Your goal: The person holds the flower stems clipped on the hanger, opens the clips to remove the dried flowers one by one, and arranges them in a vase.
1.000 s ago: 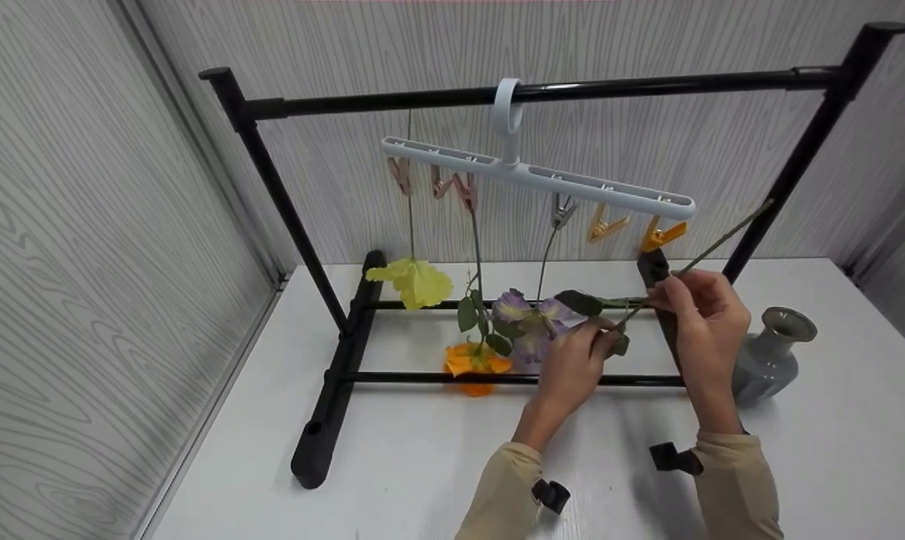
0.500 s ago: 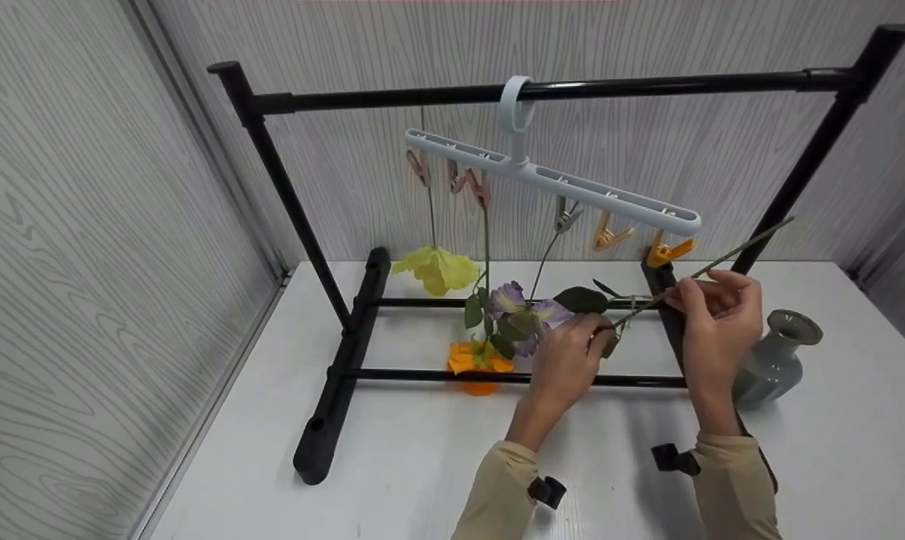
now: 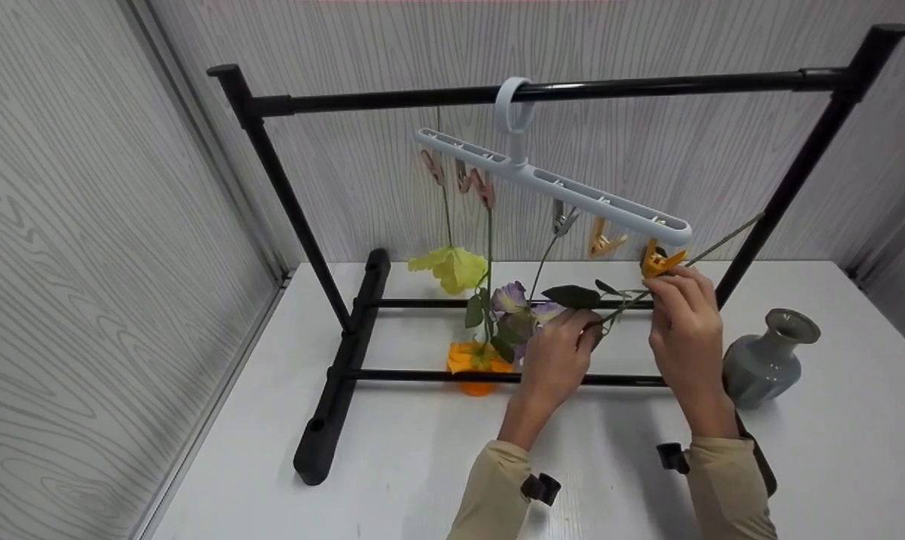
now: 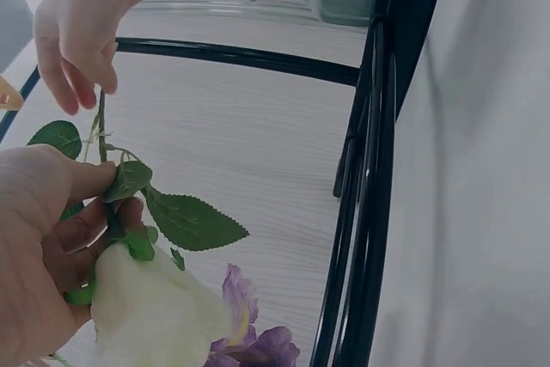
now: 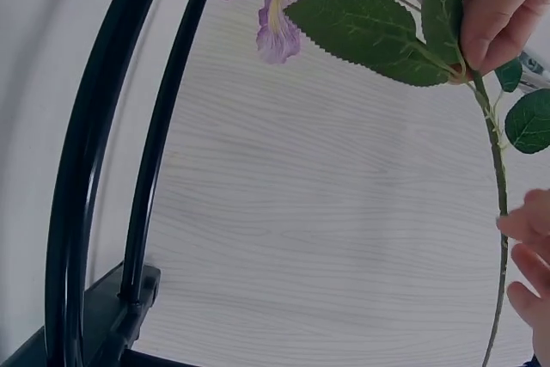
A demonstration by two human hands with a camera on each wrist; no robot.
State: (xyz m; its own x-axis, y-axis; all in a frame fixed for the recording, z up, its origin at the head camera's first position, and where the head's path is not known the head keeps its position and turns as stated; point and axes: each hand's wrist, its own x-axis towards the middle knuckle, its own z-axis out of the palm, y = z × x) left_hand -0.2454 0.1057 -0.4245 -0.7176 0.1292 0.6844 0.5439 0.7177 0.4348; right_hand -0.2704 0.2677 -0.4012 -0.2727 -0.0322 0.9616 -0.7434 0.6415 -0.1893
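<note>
My left hand (image 3: pixel 551 360) pinches the green stem (image 5: pixel 495 148) of a white rose (image 4: pixel 155 311) just above its bloom. Its leaves (image 4: pixel 193 223) spread around my fingers, while the stem's bare end slants up to the right. My right hand (image 3: pixel 689 341) is farther up this stem, fingers loosely bent beside it, fingertips close under the orange clip (image 3: pixel 659 262). That clip hangs at the right end of a pale blue hanger (image 3: pixel 572 196), whose right end tilts toward me. In the head view the rose's bloom is hidden behind my left hand.
The hanger hooks over a black rack (image 3: pixel 392 97). Its clips hold a yellow flower (image 3: pixel 452 270), an orange flower (image 3: pixel 475 364) and a purple flower (image 3: pixel 509 298), heads down. A light orange clip (image 3: pixel 604 238) hangs without a flower. A grey vase (image 3: pixel 764 367) stands right of the rack.
My right hand has moved left and slightly up, off its pinch on the stem, toward the orange clip. My left hand has shifted slightly left with the rose. The hanger has turned a little.
</note>
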